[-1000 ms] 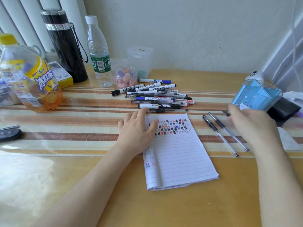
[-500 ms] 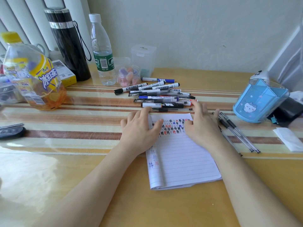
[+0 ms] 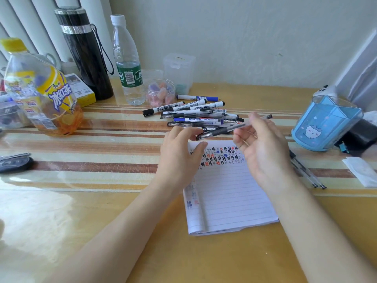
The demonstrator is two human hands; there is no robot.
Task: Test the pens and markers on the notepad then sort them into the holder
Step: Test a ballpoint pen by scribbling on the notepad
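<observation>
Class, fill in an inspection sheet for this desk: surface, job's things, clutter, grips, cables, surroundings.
Surface: wooden desk, striped mat.
Job's things: notepad bearing hash marks; pile of pens and markers behind it; two pens right of it; blue holder at far right.
Clutter: iced tea bottle, black flask, water bottle, clear jar, tissue.
Grips: right hand holds a pen above the notepad; left hand pinches its dark end.
Cables: nothing seen.
Surroundings: pale wall, vertical slats.

We see bright, soft daylight, white glare on the glossy table (image 3: pixel 30 211) left of the notepad (image 3: pixel 230 193), only faint shadows on the notepad, the right hand (image 3: pixel 263 154) above it slightly blurred, blind slats (image 3: pixel 18 21) far left of it tilted by lens distortion.
</observation>
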